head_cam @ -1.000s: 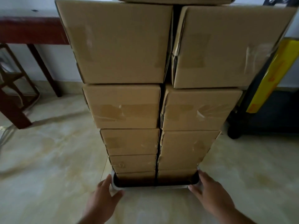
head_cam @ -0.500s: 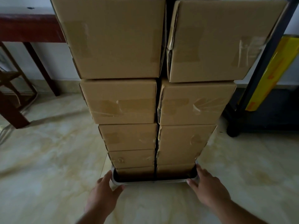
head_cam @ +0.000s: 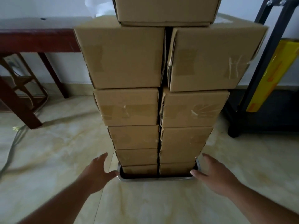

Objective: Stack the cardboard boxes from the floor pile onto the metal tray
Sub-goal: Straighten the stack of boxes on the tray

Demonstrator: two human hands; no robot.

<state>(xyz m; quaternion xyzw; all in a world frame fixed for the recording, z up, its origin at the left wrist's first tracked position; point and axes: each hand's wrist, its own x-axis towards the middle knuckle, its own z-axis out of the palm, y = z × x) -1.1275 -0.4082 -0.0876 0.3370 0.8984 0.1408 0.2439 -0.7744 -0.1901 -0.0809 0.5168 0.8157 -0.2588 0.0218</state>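
- The metal tray (head_cam: 155,179) sits on the pale marble-patterned floor (head_cam: 53,151), low in the middle of the view, with only its near rim and corners showing.
- The cardboard boxes (head_cam: 129,107) stand on the tray in two columns side by side, five levels showing in each, their taped faces toward the camera.
- A narrow dark gap runs between the two columns from top to bottom.
- One more box (head_cam: 165,10) lies across the top, bridging both columns; its upper part is cut off by the frame edge.
- The bottom boxes sit inside the tray, below its rim.
- The left hand (head_cam: 97,173) reaches to the tray's left near corner, fingers straight and spread, gripping nothing; its thumb tip is at the corner, and I cannot tell if it touches.
- The right hand (head_cam: 215,177) is at the tray's right near corner, fingers extended and relaxed, also holding nothing; its thumb tip lies just beside the rim.
- Both forearms come in from the bottom corners of the view.
- A dark red wooden table (head_cam: 34,39) stands against the wall at the left, with a wooden chair (head_cam: 17,88) under it.
- A grey cable (head_cam: 11,151) trails over the floor at the far left.
- A dark metal frame (head_cam: 265,57) with a yellow roll (head_cam: 275,73) leaning on it stands at the right.
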